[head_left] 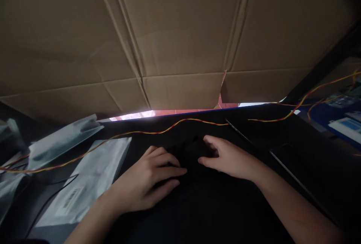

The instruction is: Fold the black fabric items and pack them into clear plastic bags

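A dark item [191, 149] is seen between the two hands, its outline largely lost against the black tabletop [203, 214]. The left hand [158, 176] is laid beside it, palm down, with the fingers loosely bent; the right hand [216, 154] is placed at its other side, thumb and fingers parted. Whether the item is gripped by either hand cannot be told in the dimness. Beyond the hands, the table is crossed by a twisted red-and-yellow wire [152, 133]. Near the left forearm, a flat white pouch [93, 172] is laid, marked with a label [70, 201]. The far side is screened by cardboard [183, 29].
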The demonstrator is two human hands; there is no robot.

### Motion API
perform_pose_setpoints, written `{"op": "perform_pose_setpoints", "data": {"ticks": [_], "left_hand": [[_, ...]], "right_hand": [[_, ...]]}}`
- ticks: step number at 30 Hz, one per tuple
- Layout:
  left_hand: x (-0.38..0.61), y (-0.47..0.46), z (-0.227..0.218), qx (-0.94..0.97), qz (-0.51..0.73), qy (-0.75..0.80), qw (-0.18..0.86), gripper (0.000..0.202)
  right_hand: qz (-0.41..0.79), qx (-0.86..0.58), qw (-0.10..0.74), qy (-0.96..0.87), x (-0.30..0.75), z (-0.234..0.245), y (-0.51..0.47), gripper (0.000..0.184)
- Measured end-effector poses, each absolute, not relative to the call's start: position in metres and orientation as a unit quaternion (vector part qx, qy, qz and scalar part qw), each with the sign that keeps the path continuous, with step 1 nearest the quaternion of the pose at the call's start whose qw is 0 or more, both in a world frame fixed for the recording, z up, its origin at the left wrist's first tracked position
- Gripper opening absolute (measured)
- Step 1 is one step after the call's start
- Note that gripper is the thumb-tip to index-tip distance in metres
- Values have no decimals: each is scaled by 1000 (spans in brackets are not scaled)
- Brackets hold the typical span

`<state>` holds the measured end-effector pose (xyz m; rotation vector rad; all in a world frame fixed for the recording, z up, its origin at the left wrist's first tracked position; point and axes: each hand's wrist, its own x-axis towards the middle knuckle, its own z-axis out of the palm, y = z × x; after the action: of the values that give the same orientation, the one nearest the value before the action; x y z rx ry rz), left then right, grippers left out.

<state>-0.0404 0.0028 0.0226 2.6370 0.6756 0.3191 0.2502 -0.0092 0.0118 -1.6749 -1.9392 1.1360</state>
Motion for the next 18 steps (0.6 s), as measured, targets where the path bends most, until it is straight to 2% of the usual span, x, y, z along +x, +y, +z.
{"op": "perform_pose_setpoints", "data": {"ticks": [8, 11, 15, 18], "left_hand": [[-57, 14, 23, 929, 193, 291, 125, 26], [-59, 18, 19, 927, 204, 295, 108, 24], [-60, 22, 13, 918, 234, 310, 85, 22], [-62, 24, 10, 908, 261, 321, 74, 20]], "right_hand": [[397, -605, 164, -670, 274, 3, 1, 29], [376, -612, 190, -669, 277, 12, 1, 32], [266, -643, 230, -681, 256, 37, -18, 33], [144, -668, 188, -705, 215, 50, -38, 32]]}}
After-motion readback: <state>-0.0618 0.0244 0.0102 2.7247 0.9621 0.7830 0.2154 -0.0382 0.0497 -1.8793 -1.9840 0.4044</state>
